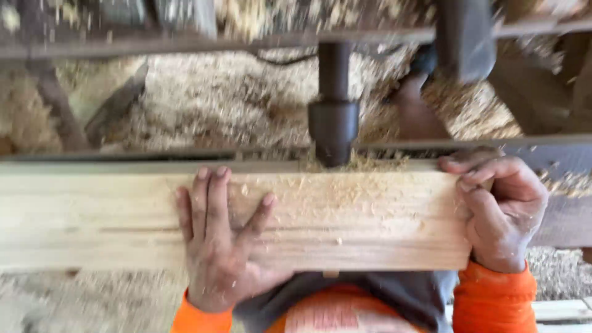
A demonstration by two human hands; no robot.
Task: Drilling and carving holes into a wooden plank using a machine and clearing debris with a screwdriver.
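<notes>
Plank [345, 216] lies crosswise before the person, long axis left to right, far edge under the drill chuck [333, 126]. Left hand [219, 246] presses flat on top; right hand [499, 209] clasps its right end.

Soft even daylight, no glare; motion blur smears the whole view.

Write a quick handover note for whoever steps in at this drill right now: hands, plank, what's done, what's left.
Left hand: flat on top of the plank, fingers spread, pressing it down.
Right hand: wrapped round the plank's right end.
Plank: lies crosswise on the metal rail, under the drill head.
Done: drill bit meets the plank's far edge; fresh sawdust is piled there.
Left: hole depth cannot be seen; the plank is not yet pulled away.
</notes>
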